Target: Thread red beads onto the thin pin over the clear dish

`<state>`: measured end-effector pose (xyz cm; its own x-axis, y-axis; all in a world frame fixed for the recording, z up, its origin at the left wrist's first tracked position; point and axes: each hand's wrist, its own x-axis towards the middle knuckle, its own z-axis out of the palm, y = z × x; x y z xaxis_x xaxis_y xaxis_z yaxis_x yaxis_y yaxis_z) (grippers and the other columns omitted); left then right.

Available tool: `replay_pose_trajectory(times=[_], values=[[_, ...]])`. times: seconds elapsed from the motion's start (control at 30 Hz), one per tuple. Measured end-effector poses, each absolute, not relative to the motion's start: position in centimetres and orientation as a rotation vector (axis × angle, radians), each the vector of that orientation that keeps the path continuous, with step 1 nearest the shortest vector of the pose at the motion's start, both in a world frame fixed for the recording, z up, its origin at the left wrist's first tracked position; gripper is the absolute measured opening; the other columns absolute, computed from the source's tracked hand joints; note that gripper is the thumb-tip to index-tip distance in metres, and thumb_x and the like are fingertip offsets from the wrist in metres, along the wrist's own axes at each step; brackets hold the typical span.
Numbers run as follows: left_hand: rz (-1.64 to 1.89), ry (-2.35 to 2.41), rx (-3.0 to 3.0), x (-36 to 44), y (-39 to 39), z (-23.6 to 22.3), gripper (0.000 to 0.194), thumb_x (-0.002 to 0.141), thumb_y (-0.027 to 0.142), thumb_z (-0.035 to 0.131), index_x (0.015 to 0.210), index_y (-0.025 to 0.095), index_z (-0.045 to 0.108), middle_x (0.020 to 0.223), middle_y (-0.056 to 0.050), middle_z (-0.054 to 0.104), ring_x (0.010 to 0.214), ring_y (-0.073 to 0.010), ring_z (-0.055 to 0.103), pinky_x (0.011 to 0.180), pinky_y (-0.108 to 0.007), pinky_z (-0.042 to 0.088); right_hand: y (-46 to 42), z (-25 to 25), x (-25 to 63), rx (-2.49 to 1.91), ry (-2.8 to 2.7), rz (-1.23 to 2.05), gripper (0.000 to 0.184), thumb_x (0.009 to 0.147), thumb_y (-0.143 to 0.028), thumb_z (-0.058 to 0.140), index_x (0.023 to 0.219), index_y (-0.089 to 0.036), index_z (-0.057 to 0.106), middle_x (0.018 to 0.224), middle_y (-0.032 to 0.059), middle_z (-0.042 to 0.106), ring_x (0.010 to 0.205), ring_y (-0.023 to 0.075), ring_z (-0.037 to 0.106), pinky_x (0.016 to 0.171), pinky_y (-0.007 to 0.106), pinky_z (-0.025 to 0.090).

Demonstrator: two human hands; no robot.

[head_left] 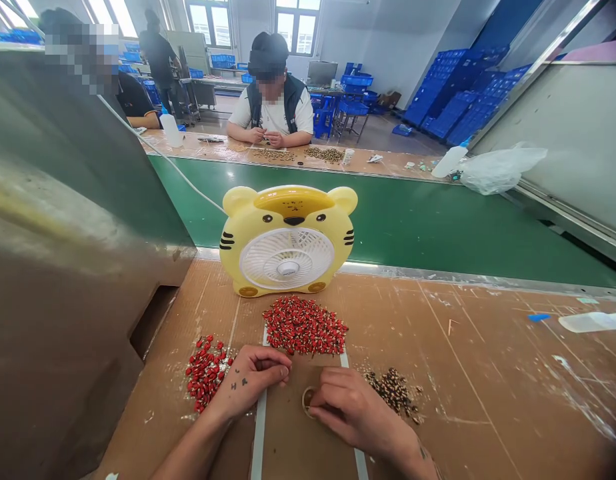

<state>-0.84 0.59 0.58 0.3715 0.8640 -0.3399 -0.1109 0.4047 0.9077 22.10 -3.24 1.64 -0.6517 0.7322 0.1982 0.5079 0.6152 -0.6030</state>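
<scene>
Head view: your left hand (251, 380) curls narrow beside the small red pile (205, 373), its hold hidden; your right hand (355, 413) rests on a tan ring (308, 402). The large red pile (304, 325) and dark pile (392, 393) lie at lower center, both unused.

L hand (251, 381): bare, w/ few small dark tattoo marks (239, 381) on back, toward wrist. R hand (358, 410): also bare, w/ small dark tattoo (423, 453) on outer wrist area. Both forearms bare down to bottom of view; L forearm (198, 443) unmarked where visible.

yellow tiger fan (287, 260), stacked blue crates (455, 100)
</scene>
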Motion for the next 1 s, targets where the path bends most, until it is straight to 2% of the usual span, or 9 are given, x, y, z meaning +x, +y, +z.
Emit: replay_pose_trajectory(times=[0.13,0.4,0.57,0.87,1.0], values=[[0.781,0.987,0.906,-0.7,0.6,-0.1,0.024,0.068,0.024,0.082,0.090,0.014,0.077,0.066,-0.001,0.070,0.059,-0.0117,0.062,0.061,-0.022,0.048,-3.6,1.2,22.0,-0.970,-2.378,0.640,0.024,0.100,-0.026,0.052,0.080,-0.019,0.063,0.068,0.0011,0.060,0.067,0.0151,0.052,0.062,0.026,0.037],[0.796,0.967,0.883,-0.5,0.5,-0.1,0.022,0.068,0.029,0.084,0.082,0.014,0.077,0.065,-0.001,0.070,0.058,-0.0114,0.062,0.061,-0.022,0.048,-3.1,0.1,22.5,-0.969,-2.280,0.607,0.026,0.099,-0.023,0.052,0.076,-0.018,0.061,0.066,0.0020,0.060,0.064,0.0148,0.050,0.061,0.026,0.037],[0.766,0.953,0.895,-0.4,0.4,-0.1,0.018,0.066,0.026,0.084,0.079,0.015,0.079,0.067,-0.001,0.071,0.060,-0.0122,0.062,0.062,-0.022,0.047,-3.2,0.3,22.6,-0.949,-2.287,0.535,0.027,0.100,-0.022,0.050,0.077,-0.017,0.063,0.066,0.0028,0.061,0.064,0.0153,0.051,0.061,0.027,0.037],[0.764,1.031,0.989,-0.6,0.2,-0.5,0.015,0.066,0.023,0.082,0.079,0.017,0.082,0.079,-0.005,0.077,0.070,-0.0154,0.063,0.067,-0.023,0.047,-2.9,0.9,22.9,-0.965,-2.289,0.663,0.033,0.101,-0.029,0.049,0.075,-0.017,0.064,0.064,0.0025,0.061,0.063,0.0144,0.053,0.061,0.026,0.039],[0.754,1.029,0.936,-0.5,0.1,-0.3,0.018,0.066,0.026,0.083,0.081,0.016,0.081,0.073,-0.005,0.076,0.065,-0.0162,0.065,0.064,-0.025,0.048,-3.0,1.9,22.9,-1.079,-2.004,0.718,0.033,0.098,-0.035,0.055,0.072,-0.018,0.065,0.059,0.0008,0.059,0.056,0.0133,0.052,0.054,0.024,0.039]])
